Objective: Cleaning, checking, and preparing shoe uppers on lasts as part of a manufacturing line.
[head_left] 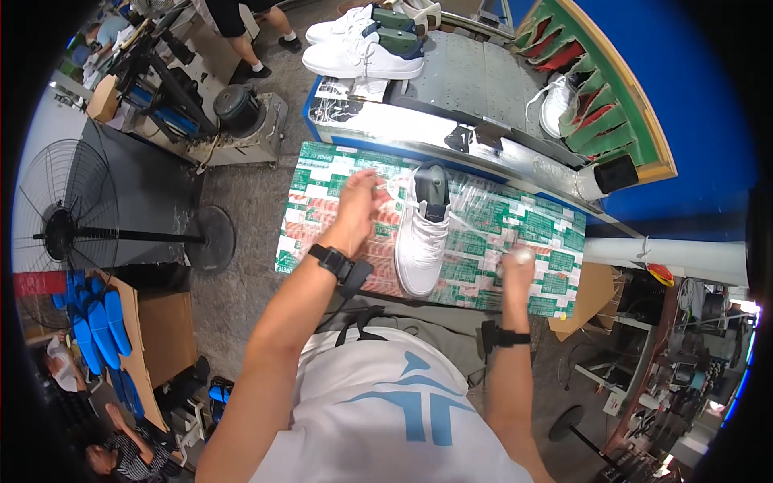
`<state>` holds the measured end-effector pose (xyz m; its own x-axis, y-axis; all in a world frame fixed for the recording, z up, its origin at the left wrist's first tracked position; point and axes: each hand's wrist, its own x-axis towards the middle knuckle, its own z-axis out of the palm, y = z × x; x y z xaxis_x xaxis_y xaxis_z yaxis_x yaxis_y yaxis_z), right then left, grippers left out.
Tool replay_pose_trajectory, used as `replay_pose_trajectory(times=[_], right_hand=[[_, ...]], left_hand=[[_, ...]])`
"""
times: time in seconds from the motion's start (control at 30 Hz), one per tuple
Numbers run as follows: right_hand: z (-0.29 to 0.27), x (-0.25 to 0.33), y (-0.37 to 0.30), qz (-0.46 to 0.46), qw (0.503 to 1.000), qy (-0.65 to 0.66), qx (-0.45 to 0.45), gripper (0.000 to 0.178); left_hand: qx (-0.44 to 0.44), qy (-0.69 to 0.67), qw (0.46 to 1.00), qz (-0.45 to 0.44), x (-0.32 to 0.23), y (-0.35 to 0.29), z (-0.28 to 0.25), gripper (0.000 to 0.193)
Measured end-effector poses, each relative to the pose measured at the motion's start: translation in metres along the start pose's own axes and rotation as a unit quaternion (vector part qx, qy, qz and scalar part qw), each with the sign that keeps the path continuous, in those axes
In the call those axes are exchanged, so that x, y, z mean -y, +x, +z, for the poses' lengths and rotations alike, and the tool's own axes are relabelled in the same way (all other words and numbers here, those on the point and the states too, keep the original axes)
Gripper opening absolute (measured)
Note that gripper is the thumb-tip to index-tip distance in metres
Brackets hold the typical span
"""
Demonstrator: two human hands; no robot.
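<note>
A white sneaker (421, 245) with a dark green last inside lies on a table covered in green, white and red printed wrap (475, 278), its toe toward me. Left of the shoe, my left hand (362, 205) is raised with the fingers curled together, seemingly pinching a thin lace end near the shoe's collar. On the other side, my right hand (518, 270) is closed and smeared by motion. A white shoelace (475, 225) runs from the shoe's eyelets to this hand, pulled out to the right.
Beyond the table runs a conveyor (475, 88) carrying white sneakers (366, 56) on the left and another white shoe (555, 105) on the right. A wood-framed green rack (600, 92) leans there. A pedestal fan (60, 233) stands left; other people are farther off.
</note>
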<state>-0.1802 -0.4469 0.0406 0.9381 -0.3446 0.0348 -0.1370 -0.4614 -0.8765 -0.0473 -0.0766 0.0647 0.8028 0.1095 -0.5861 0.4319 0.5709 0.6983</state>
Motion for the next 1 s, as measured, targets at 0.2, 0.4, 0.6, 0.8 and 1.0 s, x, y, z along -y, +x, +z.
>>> replay_pose_trajectory(times=[0.2,0.4,0.6,0.8,1.0], right_hand=[[-0.021,0.073,-0.043,0.177,0.852,0.48,0.109,0.05],[-0.063,0.06,0.003,0.18,0.783,0.595,-0.02,0.066],[-0.059,0.092,-0.023,0.058,0.963,0.253,0.079,0.086],[0.062,0.174,-0.047,-0.268,0.928,-0.164,0.198,0.093],[0.084,0.173,-0.046,-0.357,0.86,-0.319,0.176,0.091]], left_hand=[[0.065,0.292,0.899,0.319,-0.019,-0.019,0.008,0.045],[0.318,0.513,0.724,0.334,-0.046,-0.035,0.047,0.063],[0.347,0.525,0.69,0.358,-0.042,-0.02,0.045,0.062],[0.341,0.526,0.698,0.346,-0.048,-0.019,0.046,0.056],[0.334,0.545,0.703,0.312,-0.056,-0.023,0.053,0.055]])
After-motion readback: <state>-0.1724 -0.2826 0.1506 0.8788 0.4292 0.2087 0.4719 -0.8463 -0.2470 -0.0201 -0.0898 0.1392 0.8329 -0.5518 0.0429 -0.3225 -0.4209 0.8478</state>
